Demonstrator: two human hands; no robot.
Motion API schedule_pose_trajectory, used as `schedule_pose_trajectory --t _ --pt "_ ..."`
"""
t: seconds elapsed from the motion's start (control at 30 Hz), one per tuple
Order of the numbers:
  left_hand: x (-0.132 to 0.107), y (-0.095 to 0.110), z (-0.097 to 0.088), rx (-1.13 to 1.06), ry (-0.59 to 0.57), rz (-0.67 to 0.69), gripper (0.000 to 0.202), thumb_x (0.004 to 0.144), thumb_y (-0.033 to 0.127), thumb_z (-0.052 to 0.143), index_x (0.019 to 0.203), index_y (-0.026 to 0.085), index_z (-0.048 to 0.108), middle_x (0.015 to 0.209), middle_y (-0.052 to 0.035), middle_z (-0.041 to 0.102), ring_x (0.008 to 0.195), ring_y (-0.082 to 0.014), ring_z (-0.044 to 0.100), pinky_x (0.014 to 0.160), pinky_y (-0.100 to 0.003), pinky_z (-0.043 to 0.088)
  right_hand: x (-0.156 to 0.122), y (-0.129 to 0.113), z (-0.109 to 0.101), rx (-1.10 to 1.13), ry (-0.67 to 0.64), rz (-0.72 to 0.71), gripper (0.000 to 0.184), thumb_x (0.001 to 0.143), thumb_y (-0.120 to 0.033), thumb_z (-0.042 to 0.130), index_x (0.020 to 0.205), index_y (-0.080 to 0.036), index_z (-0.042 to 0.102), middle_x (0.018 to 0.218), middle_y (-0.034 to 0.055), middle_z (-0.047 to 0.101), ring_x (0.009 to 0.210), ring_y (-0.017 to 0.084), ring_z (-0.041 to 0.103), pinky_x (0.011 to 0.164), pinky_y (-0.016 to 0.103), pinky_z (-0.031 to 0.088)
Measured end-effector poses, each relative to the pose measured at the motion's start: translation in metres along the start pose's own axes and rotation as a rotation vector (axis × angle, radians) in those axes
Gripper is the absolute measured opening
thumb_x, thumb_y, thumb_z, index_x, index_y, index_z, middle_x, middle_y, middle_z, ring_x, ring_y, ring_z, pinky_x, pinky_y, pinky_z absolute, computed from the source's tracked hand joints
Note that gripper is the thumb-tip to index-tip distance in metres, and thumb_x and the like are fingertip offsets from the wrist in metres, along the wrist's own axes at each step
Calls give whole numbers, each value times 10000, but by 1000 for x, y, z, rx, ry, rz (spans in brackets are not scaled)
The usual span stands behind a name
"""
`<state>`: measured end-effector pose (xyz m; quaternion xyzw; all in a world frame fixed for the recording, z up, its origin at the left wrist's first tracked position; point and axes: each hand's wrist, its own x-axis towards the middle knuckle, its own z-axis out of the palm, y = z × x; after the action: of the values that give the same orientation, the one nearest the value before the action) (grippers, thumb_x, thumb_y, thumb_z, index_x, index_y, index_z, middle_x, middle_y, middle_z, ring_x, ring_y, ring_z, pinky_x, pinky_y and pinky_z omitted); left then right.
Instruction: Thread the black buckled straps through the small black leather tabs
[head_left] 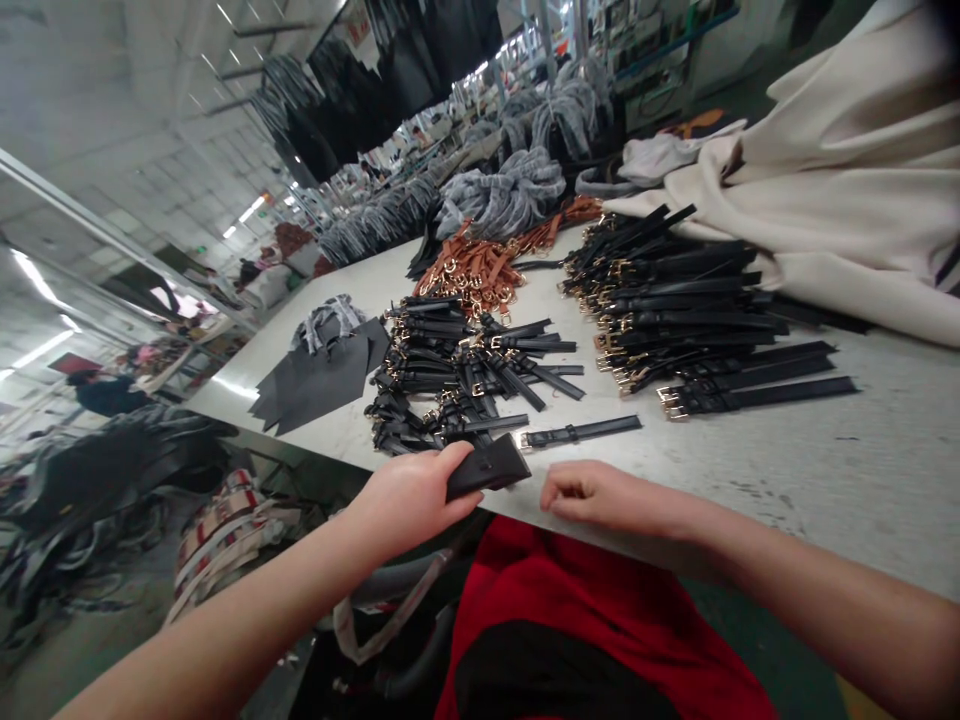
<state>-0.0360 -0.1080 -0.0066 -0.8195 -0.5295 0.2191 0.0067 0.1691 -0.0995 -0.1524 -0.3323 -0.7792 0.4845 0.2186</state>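
My left hand (409, 497) is closed on a flat black leather piece (491, 468) at the near edge of the white table (862, 470). My right hand (600, 497) rests on the table edge just right of it, fingers curled in, and I cannot see anything in them. A single black strap with a small buckle (581, 432) lies just beyond both hands. Behind it sits a heap of short black buckled straps (457, 375). A larger stack of long black belts with gold buckles (675, 310) lies to the right.
Flat black leather cut pieces (322, 380) lie at the table's left. Brown straps (480, 265) and grey fabric bundles (502, 195) are further back. Cream cloth (847, 190) covers the far right. Red fabric (592, 610) lies over my lap. Other workers sit far left.
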Motion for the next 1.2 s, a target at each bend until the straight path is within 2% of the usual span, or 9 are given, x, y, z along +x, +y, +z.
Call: schedule_pose_trajectory --t 0.1,0.17,0.23,0.4,0.5,0.63,0.77,0.9,1.2 --pt "7 0 -3 34 3 26 427 786 495 420 1135 252 447 900 -49 661 788 -215 626 647 -292 458 10 21 -19 -365 380 77 251 774 -167 440 961 -162 608 958 68 600 898 179 527 802 300 393" --pt "19 4 -7 56 -4 42 426 780 500 423 1121 247 454 893 -51 663 787 -217 627 642 -291 461 16 33 -29 -552 485 121 252 779 -204 463 982 -156 605 999 92 585 936 204 513 825 322 376" --pt "37 12 -11 72 -22 57 432 770 505 428 1106 236 466 890 -57 662 788 -218 626 643 -289 463 20 43 -34 -616 462 149 236 781 -241 482 959 -166 617 980 87 589 922 202 518 813 315 373" --pt "96 37 -18 107 -75 150 418 731 503 446 1019 209 519 921 -78 652 828 -241 617 665 -314 470 23 52 -39 -556 399 163 202 785 -235 475 913 -198 627 902 47 603 878 166 527 786 281 367" --pt "117 44 -21 140 -139 184 430 707 502 456 1002 197 529 935 -90 650 833 -247 613 673 -325 469 23 53 -40 -547 404 187 208 789 -200 450 894 -191 628 902 50 606 872 162 525 778 275 361" --pt "123 45 -26 179 -181 176 422 704 498 443 997 207 529 907 -84 657 792 -248 619 636 -327 468 24 51 -44 -548 390 197 212 786 -181 439 877 -188 631 893 53 611 865 172 528 770 281 352" --pt "126 49 -30 187 -198 228 437 701 508 446 996 199 535 906 -88 657 800 -245 617 654 -325 466 23 49 -45 -555 398 223 198 788 -189 439 858 -180 624 868 60 609 847 179 530 748 285 352" --pt "125 53 -32 205 -233 188 440 708 483 453 1027 189 532 934 -98 652 827 -247 611 676 -327 466 24 50 -44 -551 407 217 199 793 -190 430 864 -186 617 890 62 607 861 183 530 755 292 349" --pt "126 53 -32 219 -264 184 452 704 480 455 1038 185 531 965 -102 645 863 -253 603 706 -332 462 27 57 -40 -527 461 234 207 784 -193 445 948 -175 571 939 57 624 882 191 539 769 300 357"
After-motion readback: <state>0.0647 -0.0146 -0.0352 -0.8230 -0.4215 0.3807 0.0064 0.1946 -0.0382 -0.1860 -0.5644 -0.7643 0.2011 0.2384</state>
